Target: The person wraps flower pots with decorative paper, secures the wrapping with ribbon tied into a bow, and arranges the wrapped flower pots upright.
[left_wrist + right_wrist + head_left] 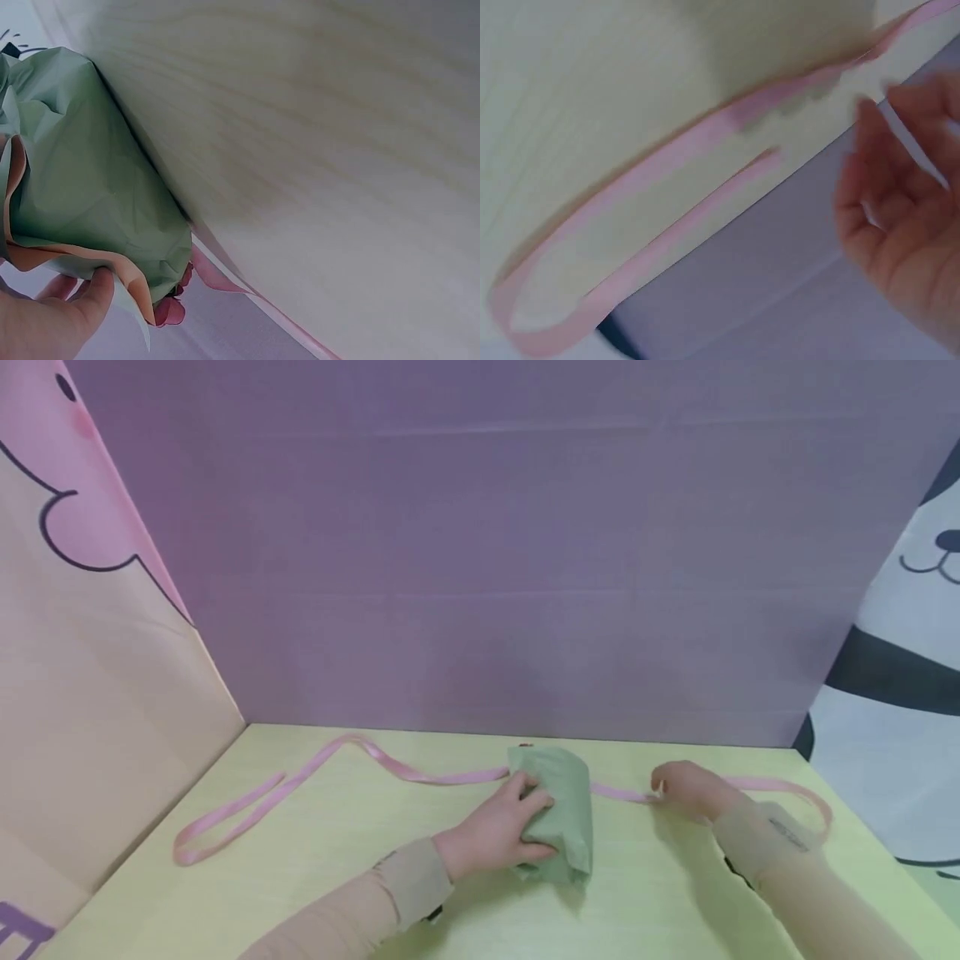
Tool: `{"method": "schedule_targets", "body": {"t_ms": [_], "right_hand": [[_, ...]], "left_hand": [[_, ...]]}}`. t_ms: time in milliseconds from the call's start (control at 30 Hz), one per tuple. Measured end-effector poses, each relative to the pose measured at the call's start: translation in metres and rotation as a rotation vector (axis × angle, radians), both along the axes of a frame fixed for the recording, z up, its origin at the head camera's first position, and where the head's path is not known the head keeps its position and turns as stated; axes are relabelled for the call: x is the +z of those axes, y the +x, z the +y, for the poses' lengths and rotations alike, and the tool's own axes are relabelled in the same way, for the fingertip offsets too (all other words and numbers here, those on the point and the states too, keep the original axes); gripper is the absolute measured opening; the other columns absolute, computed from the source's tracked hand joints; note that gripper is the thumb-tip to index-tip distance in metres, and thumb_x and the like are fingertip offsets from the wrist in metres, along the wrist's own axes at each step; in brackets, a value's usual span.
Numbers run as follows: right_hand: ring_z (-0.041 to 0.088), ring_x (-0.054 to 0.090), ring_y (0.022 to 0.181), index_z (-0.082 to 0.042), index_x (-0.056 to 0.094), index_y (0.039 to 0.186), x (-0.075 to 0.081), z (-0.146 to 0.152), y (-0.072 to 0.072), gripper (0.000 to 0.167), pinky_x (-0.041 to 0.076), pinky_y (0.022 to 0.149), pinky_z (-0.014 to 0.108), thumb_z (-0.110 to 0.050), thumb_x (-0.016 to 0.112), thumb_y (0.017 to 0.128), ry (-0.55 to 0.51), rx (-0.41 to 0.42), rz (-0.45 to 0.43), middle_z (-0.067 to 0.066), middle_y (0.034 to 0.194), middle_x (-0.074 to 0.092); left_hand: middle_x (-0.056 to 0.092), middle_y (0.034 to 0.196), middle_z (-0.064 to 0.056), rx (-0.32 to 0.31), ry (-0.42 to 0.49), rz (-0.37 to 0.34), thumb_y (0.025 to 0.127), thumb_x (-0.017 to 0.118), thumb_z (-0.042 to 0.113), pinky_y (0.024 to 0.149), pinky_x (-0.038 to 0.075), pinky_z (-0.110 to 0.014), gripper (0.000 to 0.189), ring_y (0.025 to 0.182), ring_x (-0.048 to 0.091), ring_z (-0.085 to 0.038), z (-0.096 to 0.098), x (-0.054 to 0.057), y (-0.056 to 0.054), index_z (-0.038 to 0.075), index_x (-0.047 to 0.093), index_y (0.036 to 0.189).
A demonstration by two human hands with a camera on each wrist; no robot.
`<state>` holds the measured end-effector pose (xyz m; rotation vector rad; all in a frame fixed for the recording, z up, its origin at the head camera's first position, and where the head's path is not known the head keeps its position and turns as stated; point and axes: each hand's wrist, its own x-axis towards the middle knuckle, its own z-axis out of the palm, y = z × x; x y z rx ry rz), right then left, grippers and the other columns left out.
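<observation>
Head view: toward the far edge of the tabletop [360,835], the left hand [495,827] grips the green bundle [566,806]; the right hand [688,787], fingers loosely bent, seems empty beside the pink ribbon [453,777]. The ribbon appears laid beneath, not yet wrapped over.

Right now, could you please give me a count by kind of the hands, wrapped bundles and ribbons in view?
Hands: 2 (left hand, right hand)
Bundle: 1
Ribbon: 1, assuming its hidden middle is continuous
Total: 4
</observation>
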<state>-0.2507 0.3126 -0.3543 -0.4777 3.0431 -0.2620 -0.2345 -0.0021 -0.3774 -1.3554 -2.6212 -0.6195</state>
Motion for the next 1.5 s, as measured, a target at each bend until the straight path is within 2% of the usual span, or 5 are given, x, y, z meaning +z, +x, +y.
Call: {"method": "schedule_targets", "body": {"t_ms": [400,667,967,1267,1500], "right_hand": [[0.025,0.062,0.087,0.006,0.045,0.119,-0.006,-0.094,0.034,0.056,0.055,0.081,0.047,-0.044,0.050,0.094,-0.947,-0.285,-0.791,0.017,0.100,0.059],[0.023,0.062,0.087,0.011,0.039,0.124,-0.019,-0.112,0.042,0.060,0.055,0.083,0.043,-0.039,0.052,0.093,-1.114,-0.295,-0.745,0.016,0.099,0.060],[0.016,0.064,0.084,0.009,0.049,0.118,-0.023,-0.111,0.045,0.055,0.056,0.081,0.037,-0.041,0.049,0.095,-1.138,-0.236,-0.739,0.007,0.093,0.066],[0.021,0.063,0.087,0.011,0.037,0.129,-0.020,-0.122,0.045,0.068,0.055,0.081,0.042,-0.043,0.055,0.092,-1.107,-0.296,-0.708,0.014,0.104,0.062],[0.038,0.061,0.098,-0.002,-0.001,0.148,-0.018,-0.126,0.052,0.098,0.057,0.064,0.046,-0.044,0.064,0.087,-0.965,-0.342,-0.456,0.037,0.135,0.035]], "left_hand": [[0.041,0.127,-0.008,-0.022,0.105,-0.288,0.100,0.046,0.031,0.096,0.045,-0.031,0.028,0.109,0.049,-0.017,-0.008,0.008,-0.005,0.013,0.054,0.120],[0.038,0.138,-0.012,-0.027,0.318,-0.607,0.086,0.069,0.017,0.108,0.037,-0.042,0.037,0.129,0.042,-0.029,-0.018,0.002,-0.016,0.010,0.061,0.121],[0.040,0.133,-0.011,-0.034,0.055,-0.240,0.076,0.080,0.019,0.101,0.043,-0.029,0.057,0.117,0.049,-0.022,-0.017,0.009,-0.009,0.010,0.054,0.126],[0.046,0.102,-0.005,0.101,0.204,-0.369,0.066,0.086,0.012,0.077,0.049,-0.023,0.055,0.091,0.051,-0.016,-0.016,-0.004,-0.004,0.008,0.045,0.103],[0.048,0.138,-0.014,0.066,0.102,-0.278,0.071,0.083,0.018,0.105,0.041,-0.034,0.084,0.125,0.048,-0.025,-0.016,-0.009,-0.003,0.007,0.037,0.141]]}}
